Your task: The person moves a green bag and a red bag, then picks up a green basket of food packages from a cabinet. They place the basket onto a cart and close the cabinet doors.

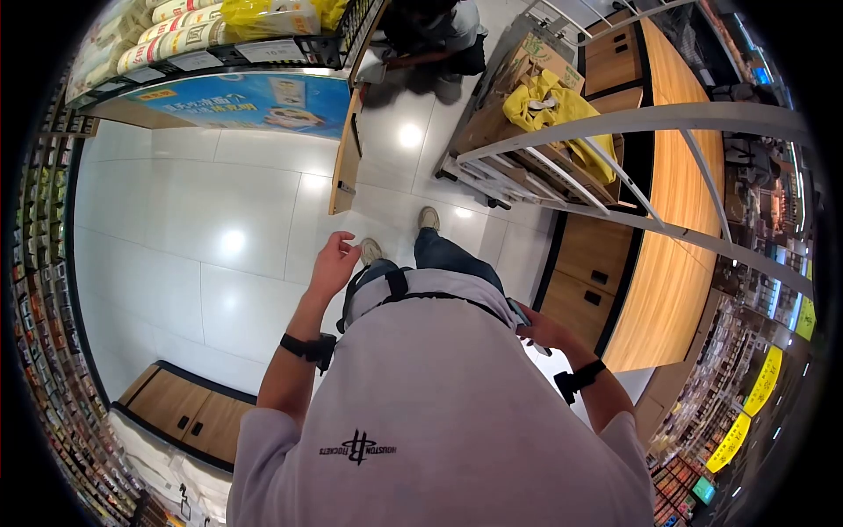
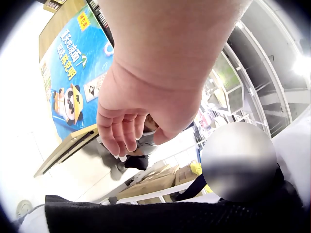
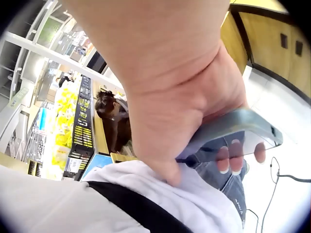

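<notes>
My right hand (image 1: pixel 543 331) grips a phone (image 3: pixel 238 127) at my right hip; in the right wrist view the thumb lies by the white shirt (image 3: pixel 146 174) and fingertips show at the phone's far side. My left hand (image 1: pixel 335 263) hangs in the air to the left of my body, its fingers loosely bent. Nothing shows in the left hand (image 2: pixel 141 111) in the left wrist view. A blue advertising panel (image 2: pixel 73 73) stands beyond it, not touched.
A wheeled cart (image 1: pixel 492 162) with cardboard and a yellow bag (image 1: pixel 536 101) stands ahead to the right, beside wooden cabinets (image 1: pixel 584 263). A hinged wooden panel (image 1: pixel 347 167) juts out ahead. Another person (image 1: pixel 443 44) crouches beyond it. A low cabinet (image 1: pixel 180 406) is at the left.
</notes>
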Tool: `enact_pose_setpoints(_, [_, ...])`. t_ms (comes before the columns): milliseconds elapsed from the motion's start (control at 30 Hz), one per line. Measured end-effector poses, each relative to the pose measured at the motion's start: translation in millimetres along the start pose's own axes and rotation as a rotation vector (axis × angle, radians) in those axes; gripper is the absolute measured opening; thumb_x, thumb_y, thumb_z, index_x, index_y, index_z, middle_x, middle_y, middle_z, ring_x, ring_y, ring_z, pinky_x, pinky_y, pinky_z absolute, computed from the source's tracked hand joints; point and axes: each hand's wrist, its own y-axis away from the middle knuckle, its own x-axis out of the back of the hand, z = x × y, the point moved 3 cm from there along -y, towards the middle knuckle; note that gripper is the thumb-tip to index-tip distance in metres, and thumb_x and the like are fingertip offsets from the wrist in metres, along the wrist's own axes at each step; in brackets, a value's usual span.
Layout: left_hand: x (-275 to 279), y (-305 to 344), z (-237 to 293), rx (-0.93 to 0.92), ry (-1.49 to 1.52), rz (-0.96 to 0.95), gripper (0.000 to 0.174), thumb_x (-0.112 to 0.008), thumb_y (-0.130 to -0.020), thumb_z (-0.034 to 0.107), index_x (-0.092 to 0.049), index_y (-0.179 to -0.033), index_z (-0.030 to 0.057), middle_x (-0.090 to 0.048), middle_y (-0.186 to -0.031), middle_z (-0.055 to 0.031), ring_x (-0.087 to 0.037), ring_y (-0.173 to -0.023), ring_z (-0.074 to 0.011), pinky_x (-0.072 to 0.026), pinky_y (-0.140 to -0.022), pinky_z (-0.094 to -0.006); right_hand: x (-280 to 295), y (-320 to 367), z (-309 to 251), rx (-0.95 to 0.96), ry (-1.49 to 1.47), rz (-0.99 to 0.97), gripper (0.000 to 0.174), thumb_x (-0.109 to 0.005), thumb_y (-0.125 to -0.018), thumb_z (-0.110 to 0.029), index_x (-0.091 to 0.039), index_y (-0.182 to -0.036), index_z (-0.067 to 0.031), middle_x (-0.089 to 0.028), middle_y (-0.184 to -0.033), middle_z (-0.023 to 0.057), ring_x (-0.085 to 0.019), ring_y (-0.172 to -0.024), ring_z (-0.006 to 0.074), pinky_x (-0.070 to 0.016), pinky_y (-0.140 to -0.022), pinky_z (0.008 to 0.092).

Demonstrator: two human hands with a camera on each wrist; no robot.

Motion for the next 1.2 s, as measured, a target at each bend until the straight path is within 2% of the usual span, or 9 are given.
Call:
enact_pose_setpoints(67, [0.9,-0.4,-2.0,-0.002,0.001,-0.004,0.036,-0.062,-0.084,0.026,-0.053,-0.111,0.0053,-0.063,-0.085,-0.0111,-0.063,-0.076,-0.0237,-0.049,-0.072,-0.0343,0.7,0.6,5.5,-0.188,0.009,0.062,0.07,-0.056,-0.086,-0.042,-0.022,-0.145,-0.0266,-0.058,-0.112,0.0121,-0.059,-0.09,0.0217,-0.0495,-0.077,0.0367])
enact_pose_setpoints(167, [1.3,-0.9,-0.6,-0.017,0.005,-0.015,0.035,-0.061,-0.084,0.027,-0.053,-0.11,0.005,-0.063,-0.084,-0.0115,-0.063,-0.076,-0.0243,-0.0491,-0.072,-0.0344,-8.7,-13.3,5.9,-0.3,-0.149,0.165,0.063,-0.048,-0.093,-0.037,-0.019,-0.147,-0.0192,-0.055,-0.118,0.0115,-0.056,-0.098,0.0198,-0.0486,-0.08,0.0329])
enact_pose_setpoints(333, [0.0,-2.7,5.7,-0.038,0.008,-0.053,0.035,-0.06,-0.084,0.028,-0.054,-0.109,0.0048,-0.063,-0.082,-0.0116,-0.063,-0.076,-0.0245,-0.0489,-0.072,-0.0341,-20.0,-64.2,27.6,-0.024,-0.269,0.451,0.063,-0.052,-0.092,-0.038,-0.025,-0.145,-0.0186,-0.058,-0.112,0.0132,-0.057,-0.091,0.0194,-0.0471,-0.081,0.0323])
enact_pose_setpoints(400, [0.3,-0.4,9.2,-0.015,-0.003,-0.101,0.035,-0.06,-0.084,0.029,-0.054,-0.109,0.0049,-0.064,-0.082,-0.0115,-0.062,-0.076,-0.0243,-0.0486,-0.071,-0.0338,-21.6,-70.9,25.9,0.025,-0.11,0.44,0.065,-0.055,-0.091,-0.034,-0.025,-0.145,-0.016,-0.057,-0.114,0.0128,-0.056,-0.095,0.0171,-0.047,-0.08,0.0316])
enact_pose_setpoints(467, [0.9,1.3,10.0,-0.021,-0.005,-0.112,0.035,-0.06,-0.084,0.029,-0.054,-0.108,0.0047,-0.064,-0.082,-0.0116,-0.062,-0.076,-0.0243,-0.0485,-0.071,-0.0336,-21.5,-67.2,22.5,0.128,-0.294,0.356,0.071,-0.061,-0.086,-0.034,-0.024,-0.145,-0.0172,-0.058,-0.113,0.0101,-0.056,-0.091,0.0166,-0.0479,-0.076,0.03])
enact_pose_setpoints(700, [5.9,5.2,7.7,-0.057,-0.055,-0.139,0.033,-0.06,-0.084,0.028,-0.055,-0.106,0.0041,-0.063,-0.078,-0.0105,-0.061,-0.072,-0.0221,-0.0481,-0.068,-0.0324,-26.2,32.4,-54.5,-0.135,0.109,-0.253,0.099,-0.074,-0.072,-0.037,-0.011,-0.148,-0.0239,-0.061,-0.095,0.006,-0.057,-0.084,0.0171,-0.0522,-0.068,0.0313])
enact_pose_setpoints(967, [-0.4,7.6,-1.1,-0.069,0.073,-0.198,0.032,-0.062,-0.084,0.026,-0.055,-0.105,0.0033,-0.062,-0.075,-0.0077,-0.06,-0.07,-0.0184,-0.0472,-0.066,-0.0298,-30.3,43.9,-63.9,-0.242,0.352,-0.358,0.099,-0.075,-0.072,-0.036,-0.012,-0.148,-0.0293,-0.06,-0.098,0.0056,-0.058,-0.087,0.0177,-0.0525,-0.072,0.033])
enact_pose_setpoints(1067, [-1.7,7.0,14.3,-0.093,0.042,-0.227,0.032,-0.062,-0.083,0.024,-0.055,-0.106,0.003,-0.062,-0.075,-0.0079,-0.059,-0.07,-0.0189,-0.0471,-0.066,-0.0303,-28.0,17.9,-56.9,-0.323,0.272,-0.324,0.088,-0.065,-0.077,-0.026,-0.013,-0.148,-0.0301,-0.06,-0.1,0.0118,-0.059,-0.09,0.0214,-0.0531,-0.073,0.037])
enact_pose_setpoints(1200, [1.2,2.2,28.7,-0.166,0.019,-0.217,0.031,-0.062,-0.084,0.022,-0.054,-0.107,0.0033,-0.062,-0.076,-0.0083,-0.059,-0.07,-0.0193,-0.0469,-0.065,-0.0311,-41.9,-11.2,-67.1,-0.234,0.569,-0.14,0.078,-0.057,-0.077,-0.033,-0.021,-0.146,-0.0273,-0.06,-0.11,0.025,-0.059,-0.102,0.0358,-0.0491,-0.082,0.0444])
